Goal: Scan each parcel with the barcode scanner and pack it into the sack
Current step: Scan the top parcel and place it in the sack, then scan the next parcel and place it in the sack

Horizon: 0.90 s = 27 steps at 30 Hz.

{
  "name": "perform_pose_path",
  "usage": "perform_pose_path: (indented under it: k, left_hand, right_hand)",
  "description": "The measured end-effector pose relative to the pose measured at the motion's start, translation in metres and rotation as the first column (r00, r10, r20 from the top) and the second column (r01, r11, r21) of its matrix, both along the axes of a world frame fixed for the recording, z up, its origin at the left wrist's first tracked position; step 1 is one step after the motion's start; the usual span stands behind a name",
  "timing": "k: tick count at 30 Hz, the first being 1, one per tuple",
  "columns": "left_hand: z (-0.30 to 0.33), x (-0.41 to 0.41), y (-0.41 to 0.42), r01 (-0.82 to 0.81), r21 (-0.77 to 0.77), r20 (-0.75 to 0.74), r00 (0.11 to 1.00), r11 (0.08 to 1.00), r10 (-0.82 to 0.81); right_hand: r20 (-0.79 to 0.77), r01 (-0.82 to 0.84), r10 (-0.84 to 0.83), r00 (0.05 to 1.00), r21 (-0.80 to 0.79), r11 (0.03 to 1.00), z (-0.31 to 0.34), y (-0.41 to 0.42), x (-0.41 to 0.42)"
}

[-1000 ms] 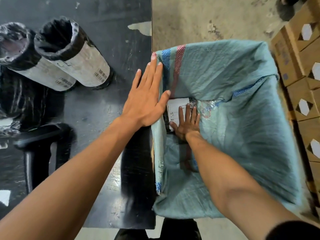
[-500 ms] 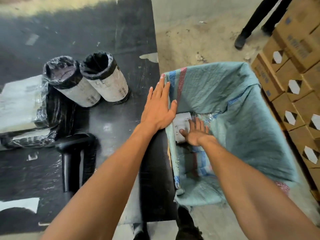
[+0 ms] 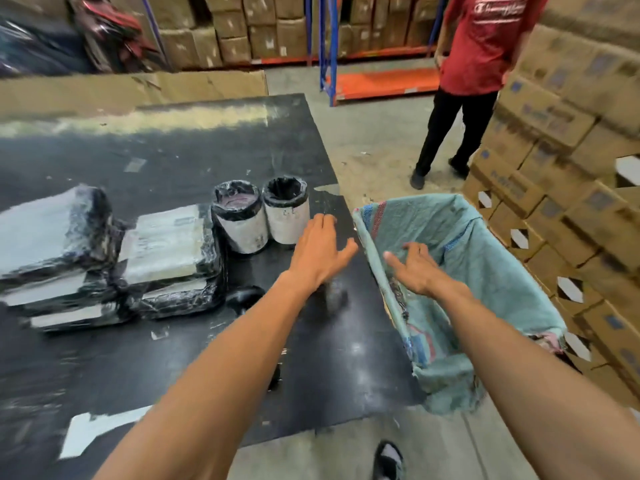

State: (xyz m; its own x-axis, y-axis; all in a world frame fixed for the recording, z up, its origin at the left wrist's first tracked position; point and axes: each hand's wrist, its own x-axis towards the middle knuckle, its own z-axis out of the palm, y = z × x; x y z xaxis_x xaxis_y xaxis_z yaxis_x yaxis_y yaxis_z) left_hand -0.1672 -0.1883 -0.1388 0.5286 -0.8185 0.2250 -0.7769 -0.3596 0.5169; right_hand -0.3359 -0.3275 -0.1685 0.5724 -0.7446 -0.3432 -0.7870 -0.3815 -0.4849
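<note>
A teal woven sack hangs open at the right edge of the black table. My right hand is above the sack's mouth, fingers loose and holding nothing. My left hand hovers over the table beside the sack rim, fingers spread and empty. Two cylindrical parcels in white and black wrap stand just beyond my left hand. Flat parcels in black wrap lie stacked to the left. The black barcode scanner sits on the table under my left forearm, partly hidden.
Stacks of cardboard boxes stand close on the right of the sack. A person in a red shirt stands beyond the sack. Shelving with boxes runs along the back. My shoe is on the concrete floor.
My right hand has come up out of the sack, leaving the parcel inside. My left hand lifted off the sack rim. The view swung upward to the room.
</note>
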Motion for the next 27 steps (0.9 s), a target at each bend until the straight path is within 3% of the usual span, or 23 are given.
perform_pose_path:
  k: [7,11,18,23,27]
  left_hand:
    - [0.043,0.055,0.099,-0.050,-0.135,0.041,0.998,0.990,0.056]
    - [0.056,0.095,0.155,-0.224,-0.190,0.091,0.965,0.956,0.244]
    - [0.051,0.151,0.210,-0.536,0.164,0.160,0.843,0.828,0.514]
    - [0.051,0.153,0.200,-0.500,0.342,-0.002,0.846,0.796,0.532]
    - [0.066,0.165,0.200,-0.425,0.454,-0.097,0.850,0.783,0.517]
  right_hand:
    - [0.095,-0.111,0.126,0.987,-0.153,0.982,0.062,0.068,0.047]
    - [0.126,-0.207,0.229,0.965,-0.162,0.965,0.072,0.117,0.086]
    - [0.055,-0.343,0.345,0.937,-0.037,0.938,0.064,0.202,0.131]
    - [-0.011,-0.301,0.302,0.953,0.069,0.951,0.042,0.234,0.135]
    - [0.125,-0.153,0.125,0.984,0.253,0.955,0.028,0.238,0.132]
